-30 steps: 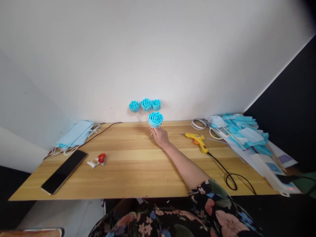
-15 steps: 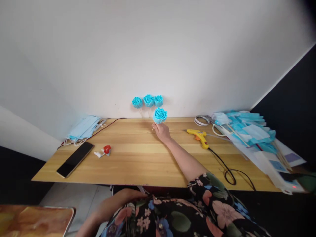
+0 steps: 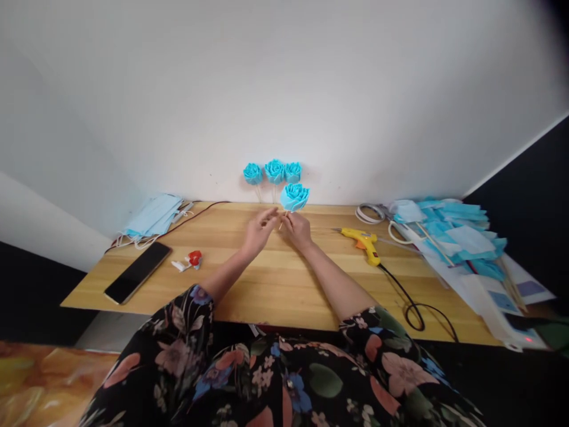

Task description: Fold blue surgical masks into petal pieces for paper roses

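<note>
My right hand [image 3: 297, 230] is closed around the thin stick stem of a blue artificial rose [image 3: 295, 197]. The flower head stands upright just above the fist, over the table. Close by on the left, my left hand [image 3: 260, 230] has its fingers partly bent and apart, with the fingertips beside the stem; whether they touch it I cannot tell. Behind the held flower, three similar blue roses [image 3: 274, 172] on sticks lean against the white wall.
On the right lie a yellow glue gun [image 3: 365, 242] with a black cord, a tape roll [image 3: 370, 213], a heap of blue and white mask pieces [image 3: 462, 231] and a power strip [image 3: 500, 305]. At left are face masks [image 3: 155, 216], a phone [image 3: 138, 273] and a red-and-white scrap [image 3: 194, 258].
My left hand has come up from my lap to beside the stem. The rose in my right hand has tilted slightly to the right. The view has shifted a little.
</note>
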Tool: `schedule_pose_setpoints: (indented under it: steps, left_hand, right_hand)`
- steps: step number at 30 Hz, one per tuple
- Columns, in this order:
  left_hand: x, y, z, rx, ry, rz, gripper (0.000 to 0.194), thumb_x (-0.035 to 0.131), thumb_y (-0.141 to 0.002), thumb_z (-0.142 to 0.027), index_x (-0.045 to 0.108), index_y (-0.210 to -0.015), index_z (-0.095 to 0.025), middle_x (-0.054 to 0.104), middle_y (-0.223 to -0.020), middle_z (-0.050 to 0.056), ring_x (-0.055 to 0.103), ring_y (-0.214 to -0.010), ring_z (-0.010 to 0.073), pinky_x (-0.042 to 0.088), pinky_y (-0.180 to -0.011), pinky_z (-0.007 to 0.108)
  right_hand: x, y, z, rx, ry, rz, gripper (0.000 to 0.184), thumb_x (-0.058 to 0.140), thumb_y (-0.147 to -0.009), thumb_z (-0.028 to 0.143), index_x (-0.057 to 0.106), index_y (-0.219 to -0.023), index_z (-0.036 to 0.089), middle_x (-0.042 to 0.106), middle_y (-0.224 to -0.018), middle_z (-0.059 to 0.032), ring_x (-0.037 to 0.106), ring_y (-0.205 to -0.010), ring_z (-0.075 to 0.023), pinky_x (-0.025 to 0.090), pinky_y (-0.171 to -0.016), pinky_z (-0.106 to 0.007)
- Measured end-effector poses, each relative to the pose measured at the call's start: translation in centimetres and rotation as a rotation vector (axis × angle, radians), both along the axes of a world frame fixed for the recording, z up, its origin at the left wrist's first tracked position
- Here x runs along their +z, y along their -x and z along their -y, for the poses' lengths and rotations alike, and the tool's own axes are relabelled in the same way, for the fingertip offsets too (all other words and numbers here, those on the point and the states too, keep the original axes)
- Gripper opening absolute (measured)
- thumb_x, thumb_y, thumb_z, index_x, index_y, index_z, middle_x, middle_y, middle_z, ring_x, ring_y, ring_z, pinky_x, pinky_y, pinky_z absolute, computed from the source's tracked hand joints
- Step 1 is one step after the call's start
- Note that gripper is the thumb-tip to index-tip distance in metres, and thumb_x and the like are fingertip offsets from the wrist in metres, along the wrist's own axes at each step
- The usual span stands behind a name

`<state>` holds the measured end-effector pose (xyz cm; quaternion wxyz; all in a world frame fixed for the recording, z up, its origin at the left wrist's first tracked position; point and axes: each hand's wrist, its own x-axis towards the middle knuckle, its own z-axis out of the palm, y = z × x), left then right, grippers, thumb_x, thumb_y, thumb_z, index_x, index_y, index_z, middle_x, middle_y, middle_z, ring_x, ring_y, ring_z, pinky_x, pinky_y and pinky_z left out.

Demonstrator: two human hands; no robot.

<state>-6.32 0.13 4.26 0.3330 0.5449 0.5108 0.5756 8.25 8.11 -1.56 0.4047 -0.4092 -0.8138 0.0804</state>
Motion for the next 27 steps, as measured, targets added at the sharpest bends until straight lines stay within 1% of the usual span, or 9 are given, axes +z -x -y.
schedule_pose_setpoints:
  steps: [2, 5, 8, 11, 15, 18, 21, 24, 27]
  left_hand:
    - [-0.5, -0.9, -1.6, -0.023, -0.049, 0.005, 0.019, 0.069, -0.080, -0.023, 0.075, -0.096, -0.017, 0.072, -0.109, 0.009, 0.067, -0.103, 0.0211, 0.051, -0.094, 0.033]
    - [-1.0, -1.9, -3.0, 0.026, -0.072, 0.056, 0.012, 0.073, -0.075, -0.024, 0.072, -0.085, -0.017, 0.070, -0.110, 0.010, 0.064, -0.110, 0.0227, 0.047, -0.100, 0.035]
    - [-1.5, -2.3, -3.9, 0.037, -0.070, 0.135, 0.015, 0.075, -0.072, -0.028, 0.067, -0.080, -0.017, 0.070, -0.098, 0.007, 0.065, -0.099, 0.0214, 0.049, -0.094, 0.035]
    - [-1.4, -1.9, -4.6, 0.017, -0.074, 0.223, 0.023, 0.076, -0.071, -0.036, 0.064, -0.078, -0.017, 0.069, -0.082, 0.004, 0.066, -0.082, 0.0181, 0.051, -0.083, 0.032]
    - [-0.2, -0.6, -4.8, 0.052, -0.142, 0.317, 0.026, 0.077, -0.071, -0.039, 0.065, -0.082, -0.018, 0.070, -0.084, 0.003, 0.065, -0.082, 0.0155, 0.051, -0.084, 0.029]
    - [-0.2, 0.7, -5.1, 0.101, -0.188, 0.357, 0.024, 0.076, -0.073, -0.037, 0.066, -0.083, -0.018, 0.070, -0.084, 0.002, 0.065, -0.083, 0.0143, 0.050, -0.087, 0.028]
    - [-1.6, 1.6, -5.8, 0.136, -0.178, 0.355, 0.026, 0.079, -0.070, -0.038, 0.069, -0.082, -0.017, 0.072, -0.082, 0.003, 0.066, -0.081, 0.0159, 0.051, -0.084, 0.029]
    - [-3.6, 2.0, -6.4, 0.147, -0.149, 0.320, 0.028, 0.081, -0.065, -0.039, 0.069, -0.074, -0.016, 0.070, -0.073, 0.002, 0.065, -0.074, 0.0175, 0.052, -0.077, 0.030]
    - [-5.1, 2.0, -7.0, 0.140, -0.147, 0.278, 0.028, 0.082, -0.062, -0.039, 0.070, -0.072, -0.016, 0.070, -0.071, 0.002, 0.065, -0.073, 0.0186, 0.052, -0.075, 0.030]
  right_hand:
    - [0.0, -0.1, -0.1, 0.005, 0.008, -0.004, 0.048, 0.034, -0.104, 0.047, 0.068, -0.087, 0.018, 0.071, -0.085, -0.0106, 0.064, -0.082, -0.0212, 0.043, -0.073, -0.029]
    - [0.0, -0.2, -0.1, 0.007, 0.034, -0.013, 0.046, 0.034, -0.104, 0.045, 0.068, -0.089, 0.018, 0.071, -0.088, -0.0118, 0.064, -0.085, -0.0216, 0.044, -0.074, -0.029]
    - [-0.1, 0.0, -0.1, 0.017, 0.079, -0.027, 0.041, 0.037, -0.104, 0.041, 0.069, -0.090, 0.018, 0.072, -0.088, -0.0112, 0.064, -0.085, -0.0214, 0.044, -0.075, -0.029]
    - [-0.2, 0.2, -0.1, 0.041, 0.137, -0.047, 0.032, 0.044, -0.101, 0.037, 0.070, -0.093, 0.019, 0.073, -0.092, -0.0098, 0.064, -0.088, -0.0205, 0.044, -0.078, -0.028]
    - [-0.6, 0.3, -0.7, 0.080, 0.240, -0.087, 0.016, 0.058, -0.092, 0.029, 0.072, -0.096, 0.021, 0.074, -0.090, -0.0063, 0.065, -0.085, -0.0199, 0.047, -0.077, -0.028]
    - [-0.9, 0.1, -1.5, 0.111, 0.317, -0.157, 0.027, 0.059, -0.087, 0.023, 0.070, -0.112, 0.023, 0.076, -0.100, -0.0045, 0.067, -0.088, -0.0186, 0.051, -0.081, -0.030]
    - [-1.3, -0.2, -2.3, 0.105, 0.393, -0.249, 0.033, 0.047, -0.090, 0.024, 0.066, -0.118, 0.021, 0.076, -0.103, -0.0049, 0.068, -0.083, -0.0161, 0.053, -0.078, -0.029]
    - [-1.7, -0.5, -2.9, 0.062, 0.464, -0.313, 0.037, 0.036, -0.090, 0.024, 0.066, -0.110, 0.018, 0.073, -0.087, -0.0036, 0.060, -0.061, -0.0140, 0.051, -0.062, -0.027]
    - [-1.7, -0.3, -3.5, 0.045, 0.500, -0.337, 0.034, 0.037, -0.084, 0.023, 0.069, -0.097, 0.019, 0.065, -0.071, 0.0006, 0.056, -0.058, -0.0147, 0.049, -0.060, -0.026]
